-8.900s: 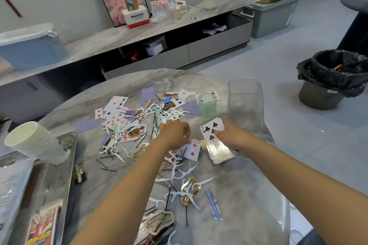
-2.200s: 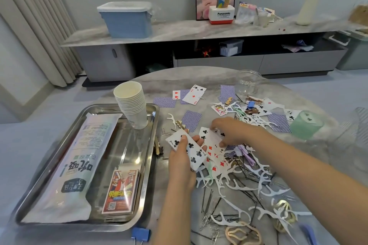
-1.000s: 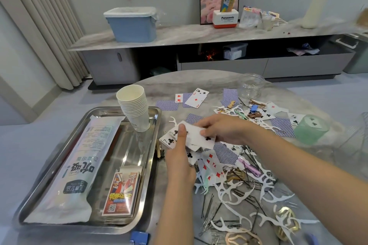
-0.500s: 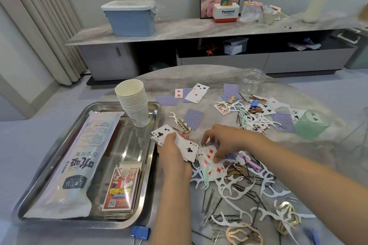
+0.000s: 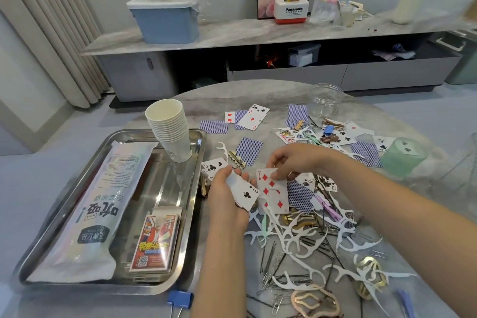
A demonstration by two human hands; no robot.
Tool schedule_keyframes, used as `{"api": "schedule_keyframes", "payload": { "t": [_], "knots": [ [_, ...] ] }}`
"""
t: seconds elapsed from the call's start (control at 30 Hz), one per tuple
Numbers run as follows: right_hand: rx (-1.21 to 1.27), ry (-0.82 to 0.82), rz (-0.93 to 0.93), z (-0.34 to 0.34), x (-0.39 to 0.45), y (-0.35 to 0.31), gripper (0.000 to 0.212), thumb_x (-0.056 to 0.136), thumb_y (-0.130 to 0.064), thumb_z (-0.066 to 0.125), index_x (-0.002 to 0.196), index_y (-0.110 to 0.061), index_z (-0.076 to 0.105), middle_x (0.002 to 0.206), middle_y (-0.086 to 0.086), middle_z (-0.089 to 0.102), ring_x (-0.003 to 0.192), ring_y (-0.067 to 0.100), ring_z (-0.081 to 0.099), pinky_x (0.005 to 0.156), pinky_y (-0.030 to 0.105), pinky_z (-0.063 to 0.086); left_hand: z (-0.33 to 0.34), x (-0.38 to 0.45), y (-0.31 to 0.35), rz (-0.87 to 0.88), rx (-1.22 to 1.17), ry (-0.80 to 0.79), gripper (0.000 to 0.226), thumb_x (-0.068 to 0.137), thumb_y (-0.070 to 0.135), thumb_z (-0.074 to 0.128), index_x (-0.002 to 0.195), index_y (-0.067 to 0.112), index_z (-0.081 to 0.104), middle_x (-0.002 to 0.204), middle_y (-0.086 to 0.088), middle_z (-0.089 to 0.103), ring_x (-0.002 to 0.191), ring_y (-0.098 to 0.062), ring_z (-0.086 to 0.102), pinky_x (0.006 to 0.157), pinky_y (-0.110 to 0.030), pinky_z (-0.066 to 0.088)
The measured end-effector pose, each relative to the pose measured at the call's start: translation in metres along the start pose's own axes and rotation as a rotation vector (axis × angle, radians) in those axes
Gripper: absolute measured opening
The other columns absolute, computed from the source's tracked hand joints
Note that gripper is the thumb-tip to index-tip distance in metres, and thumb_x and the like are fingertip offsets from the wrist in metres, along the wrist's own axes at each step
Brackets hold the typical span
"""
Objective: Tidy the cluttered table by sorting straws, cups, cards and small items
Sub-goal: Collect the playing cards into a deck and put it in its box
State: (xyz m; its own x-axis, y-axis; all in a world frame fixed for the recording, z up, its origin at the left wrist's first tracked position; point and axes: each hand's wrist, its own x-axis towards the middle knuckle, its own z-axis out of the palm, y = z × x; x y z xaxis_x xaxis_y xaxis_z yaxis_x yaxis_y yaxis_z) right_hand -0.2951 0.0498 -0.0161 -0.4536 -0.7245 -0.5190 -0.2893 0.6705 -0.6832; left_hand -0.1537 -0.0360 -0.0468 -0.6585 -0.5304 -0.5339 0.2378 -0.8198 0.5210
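My left hand (image 5: 225,199) grips a fanned stack of playing cards (image 5: 242,192), with a two of clubs on top. Just to its right, my right hand (image 5: 291,160) pinches the top edge of a seven of diamonds (image 5: 272,192), lifting it off the heap. More cards (image 5: 253,119) lie scattered face up and face down across the marble table (image 5: 232,95). White floss picks (image 5: 296,242), hairpins, paper clips and gold hair clips (image 5: 313,303) cover the table's near right. A stack of paper cups (image 5: 169,129) stands in the steel tray (image 5: 189,242).
The tray also holds a straw packet (image 5: 95,214) and a card box (image 5: 154,240). A blue binder clip (image 5: 179,298) lies at the tray's near corner. A clear jar (image 5: 326,99) stands at the back, a green cup (image 5: 402,156) at right.
My right hand has lifted from pressing on the heap and now raises the seven of diamonds. My left hand keeps its stack, shifted slightly right.
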Motion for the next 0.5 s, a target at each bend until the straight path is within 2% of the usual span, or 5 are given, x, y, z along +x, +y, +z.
{"api": "schedule_keyframes", "payload": {
  "t": [0.1,0.23,0.3,0.4,0.5],
  "knots": [
    [0.059,0.054,-0.011,-0.009,-0.005,-0.007,0.013,0.088,-0.009,0.064,0.086,-0.020,0.070,0.086,-0.001,0.068,0.076,0.009,0.061,0.074,0.026,0.050,0.000,0.002,0.000,0.024,0.019,-0.005,0.020,0.093,0.017,0.054,0.074,0.012,0.054,0.051,-0.001,0.057,0.052,-0.013,0.053,0.059,-0.027,0.046],
    [0.144,0.376,-0.118,-0.008,-0.004,-0.015,0.014,0.091,-0.011,0.059,0.097,-0.016,0.071,0.082,-0.006,0.065,0.071,0.007,0.053,0.057,0.017,0.039,-0.003,0.007,-0.002,0.049,0.000,-0.092,0.014,0.090,0.026,0.062,0.085,0.013,0.058,0.067,0.000,0.053,0.056,-0.011,0.050,0.057,-0.026,0.045],
    [0.207,0.352,-0.182,-0.006,-0.006,-0.018,0.014,0.090,-0.009,0.060,0.097,-0.013,0.072,0.073,-0.006,0.062,0.062,0.005,0.049,0.050,0.012,0.037,-0.005,0.009,-0.002,0.032,0.041,-0.171,0.021,0.085,0.031,0.065,0.093,0.013,0.060,0.072,-0.001,0.057,0.061,-0.012,0.053,0.060,-0.028,0.046],
    [0.210,0.188,-0.259,0.004,-0.008,-0.022,0.012,0.088,-0.005,0.063,0.094,-0.009,0.072,0.065,0.002,0.062,0.050,0.006,0.050,0.047,0.015,0.039,-0.004,0.006,-0.003,-0.039,0.199,-0.233,0.054,0.074,0.035,0.068,0.119,0.008,0.059,0.107,-0.016,0.068,0.089,-0.026,0.066,0.070,-0.036,0.053],
    [0.292,0.183,-0.286,0.008,-0.003,-0.020,0.016,0.087,0.002,0.061,0.099,-0.005,0.069,0.073,0.010,0.065,0.056,0.009,0.061,0.054,0.018,0.050,-0.003,0.006,-0.008,-0.025,0.238,-0.090,0.034,0.086,0.014,0.063,0.118,0.007,0.058,0.098,-0.014,0.069,0.081,-0.025,0.067,0.061,-0.035,0.053]
  ]
}}
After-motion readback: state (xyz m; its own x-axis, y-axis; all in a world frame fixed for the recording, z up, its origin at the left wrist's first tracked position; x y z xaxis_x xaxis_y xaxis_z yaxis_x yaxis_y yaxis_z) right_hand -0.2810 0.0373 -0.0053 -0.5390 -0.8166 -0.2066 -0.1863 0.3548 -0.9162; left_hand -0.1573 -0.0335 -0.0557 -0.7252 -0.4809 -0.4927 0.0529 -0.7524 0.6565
